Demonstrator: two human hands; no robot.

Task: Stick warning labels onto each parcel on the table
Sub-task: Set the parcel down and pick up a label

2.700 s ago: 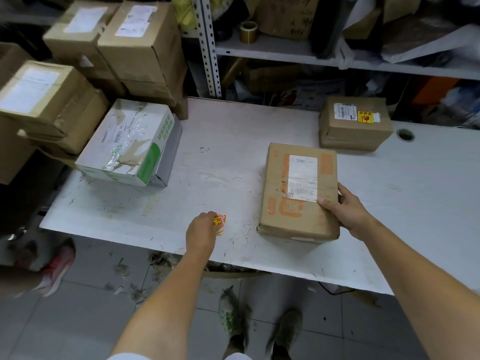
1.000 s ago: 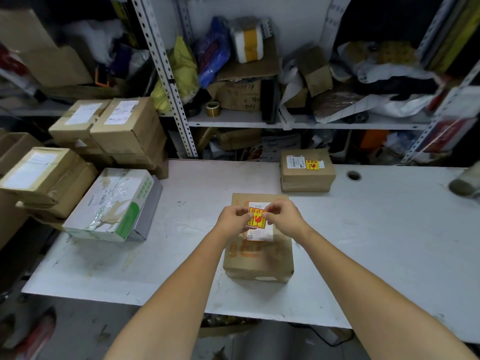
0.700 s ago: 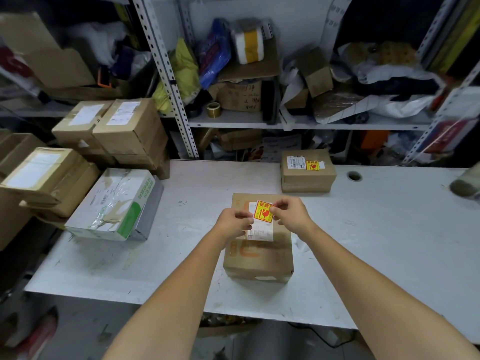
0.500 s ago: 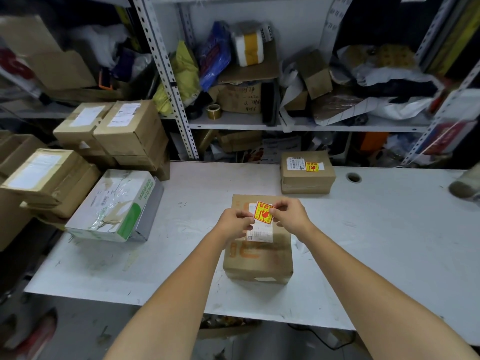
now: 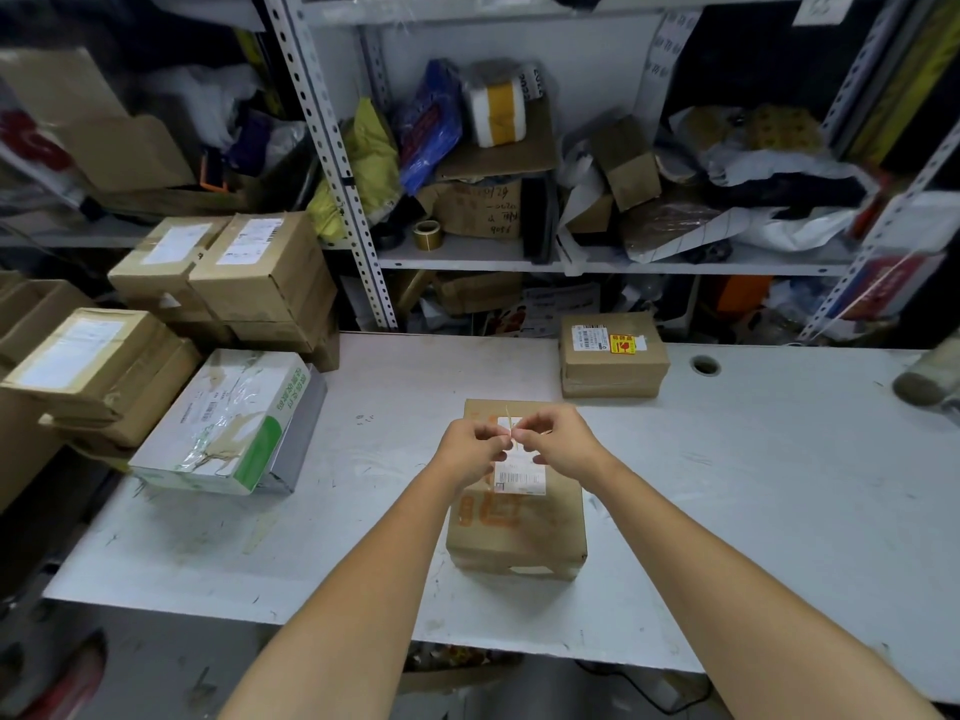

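Three parcels are sitting on the desk [image 5: 753,485]. One brown parcel [image 5: 517,532] is lying close to the front edge, about midway along it, its long side running front to back, with one white shipping label [image 5: 519,475] showing on its top. Two hands are working over its far end. The left hand [image 5: 470,446] and the right hand [image 5: 558,444] are each pinching one and the same warning label [image 5: 511,428] between thumb and curled fingers. That label is presenting as a thin pale sliver, seemingly edge-on to the camera, so its printed face cannot be read.

A second brown parcel [image 5: 613,363] is standing at the back edge, right of centre and well apart from the first. One yellow and red sticker [image 5: 622,344] is lying flat on its top, just beside a white address slip. One white and green box [image 5: 228,423] is resting at the left edge, its top taped over. One round cable hole [image 5: 705,365] is showing near the back edge, right of the second parcel. Three brown cartons [image 5: 260,272] bearing white labels are standing stacked beyond the left edge
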